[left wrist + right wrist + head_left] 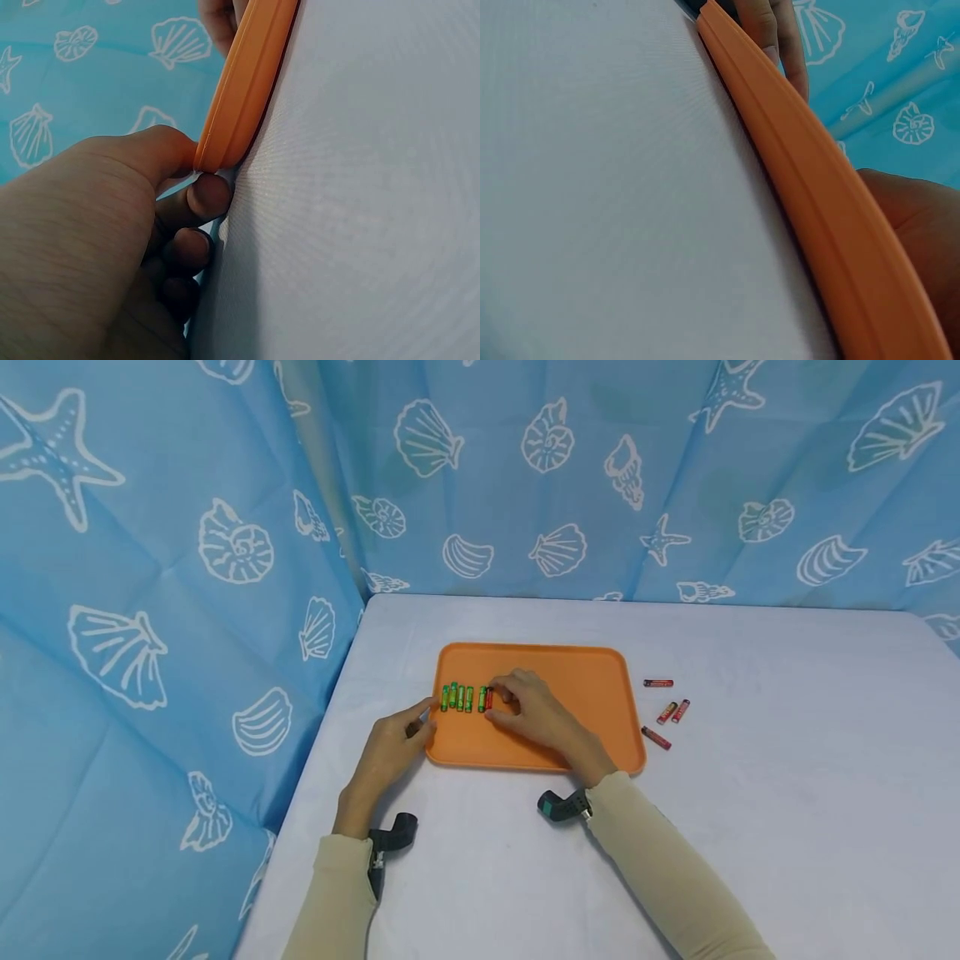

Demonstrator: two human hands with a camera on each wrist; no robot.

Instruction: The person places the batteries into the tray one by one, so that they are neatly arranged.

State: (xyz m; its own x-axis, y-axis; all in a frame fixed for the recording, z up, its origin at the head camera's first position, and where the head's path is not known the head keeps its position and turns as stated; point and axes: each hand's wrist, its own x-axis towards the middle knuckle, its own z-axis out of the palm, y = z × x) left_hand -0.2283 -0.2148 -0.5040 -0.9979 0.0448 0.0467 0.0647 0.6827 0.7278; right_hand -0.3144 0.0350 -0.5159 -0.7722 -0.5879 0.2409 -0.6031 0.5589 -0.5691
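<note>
On the left half of an orange tray [585,693], red battery [490,697] lies upright to the viewer, close against the rightmost of five green batteries [461,698]; right hand [536,710] pinches it, thumb at the near end, fingertip at the far end. Green ones stand in a row, long sides roughly parallel; second from left sits slightly farther back; a gap parts the fourth from the fifth.

Left hand [390,747] at the tray's left edge, thumb and finger clamped on the rim, remaining fingers curled below in the left wrist view; the two hands well apart, the row of green batteries between them. Right wrist view shows mostly tray wall, which hides much of the right hand; the battery's contact cannot be checked there.

Right of the tray, four loose red batteries [667,712]; one lies crosswise at the back, two slant side by side in the middle, one lies askew just beside the rim, touching or not I cannot tell.

Farther out: white-covered surface [795,777]; beige sleeves [667,860], a black wrist camera [393,832] on each arm; blue curtain [495,485] behind and at left, printed with white shells and starfish.
</note>
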